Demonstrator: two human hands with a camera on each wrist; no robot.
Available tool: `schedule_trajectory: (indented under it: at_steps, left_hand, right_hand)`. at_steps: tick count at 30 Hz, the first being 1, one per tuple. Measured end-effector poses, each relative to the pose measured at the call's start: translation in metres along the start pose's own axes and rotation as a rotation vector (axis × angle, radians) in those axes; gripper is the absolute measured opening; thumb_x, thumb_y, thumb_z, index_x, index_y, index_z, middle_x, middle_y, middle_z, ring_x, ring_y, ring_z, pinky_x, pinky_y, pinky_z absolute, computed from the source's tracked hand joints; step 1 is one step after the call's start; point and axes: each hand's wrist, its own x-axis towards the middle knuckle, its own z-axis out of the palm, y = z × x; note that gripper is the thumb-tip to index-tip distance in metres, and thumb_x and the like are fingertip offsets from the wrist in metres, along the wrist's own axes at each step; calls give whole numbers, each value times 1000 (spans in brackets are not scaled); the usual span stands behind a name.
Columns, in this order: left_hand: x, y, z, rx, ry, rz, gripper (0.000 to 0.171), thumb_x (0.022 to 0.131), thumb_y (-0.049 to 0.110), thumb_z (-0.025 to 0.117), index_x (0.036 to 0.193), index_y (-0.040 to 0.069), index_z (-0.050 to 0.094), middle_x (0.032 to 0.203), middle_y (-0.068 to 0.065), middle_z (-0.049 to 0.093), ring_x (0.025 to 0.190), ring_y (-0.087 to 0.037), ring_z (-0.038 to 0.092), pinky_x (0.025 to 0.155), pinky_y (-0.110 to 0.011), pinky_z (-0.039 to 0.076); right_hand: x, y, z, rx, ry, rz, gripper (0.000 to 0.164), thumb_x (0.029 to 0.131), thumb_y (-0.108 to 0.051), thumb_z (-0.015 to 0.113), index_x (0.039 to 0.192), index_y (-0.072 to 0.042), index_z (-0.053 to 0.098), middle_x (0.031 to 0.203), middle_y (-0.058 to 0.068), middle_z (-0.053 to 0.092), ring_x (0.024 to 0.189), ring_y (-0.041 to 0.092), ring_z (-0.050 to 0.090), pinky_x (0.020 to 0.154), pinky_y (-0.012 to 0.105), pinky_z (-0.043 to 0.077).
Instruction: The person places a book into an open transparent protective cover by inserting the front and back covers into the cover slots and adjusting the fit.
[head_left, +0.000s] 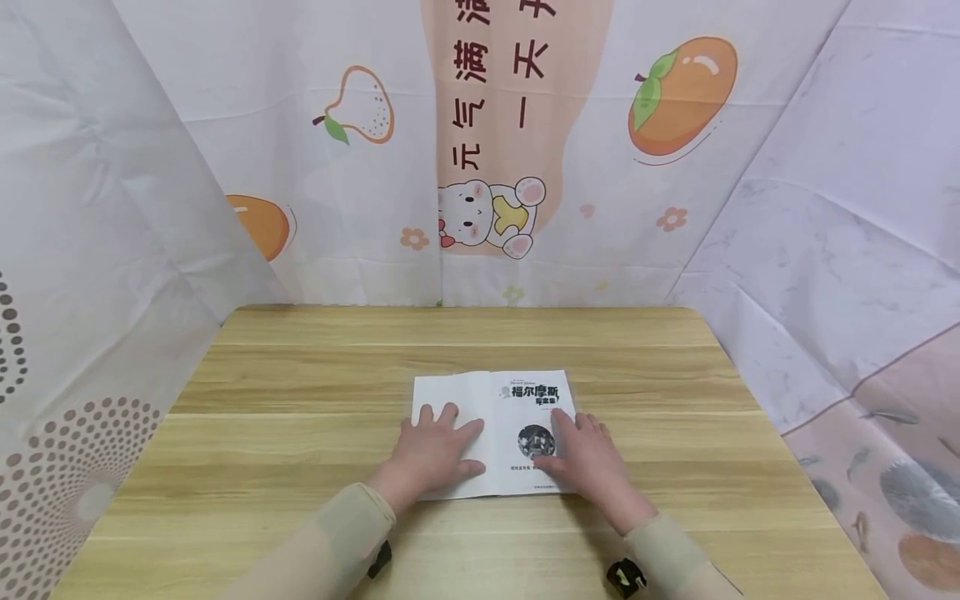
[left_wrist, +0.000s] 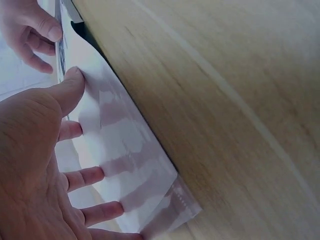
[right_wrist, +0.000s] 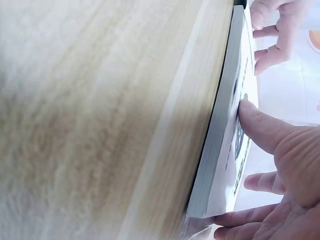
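Note:
An open book (head_left: 517,492) lies on the wooden table, its left page blank white and its right page printed with a title and a round dark picture. My left hand (head_left: 431,454) rests with spread fingers on the left page (left_wrist: 120,145). On the right page, my right hand (head_left: 588,458) touches the paper with its thumb, fingers extended by the outer edge. The thick block of pages (right_wrist: 217,135) shows under the right side. A clear plastic cover (left_wrist: 177,207) sticks out past the left page's corner.
The wooden table (head_left: 300,383) extends around the book on all sides. Behind it hangs a white curtain (head_left: 360,192) with fruit and a cartoon animal. Patterned cloth (head_left: 847,250) borders the right side. Black wrist straps (head_left: 626,577) show below the sleeves.

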Motion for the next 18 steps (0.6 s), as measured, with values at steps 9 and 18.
schedule_trajectory:
  at_steps: [9, 18]
  left_hand:
    - [-1, 1, 4, 24, 18, 1, 62, 86, 65, 55, 140, 34, 47, 125, -11, 45, 100, -38, 43, 80, -64, 43]
    - [-1, 1, 5, 33, 19, 10, 62, 87, 64, 55, 140, 33, 47, 125, -12, 45, 101, -40, 43, 82, -67, 42]
  right_hand:
    - [4, 5, -5, 195, 11, 53, 69, 82, -26, 74, 137, 3, 45, 132, 31, 50, 121, 49, 43, 104, 64, 32]
    - [3, 8, -13, 308, -1, 111, 61, 87, -26, 67, 138, 0, 46, 136, 29, 49, 123, 47, 45, 102, 60, 37]
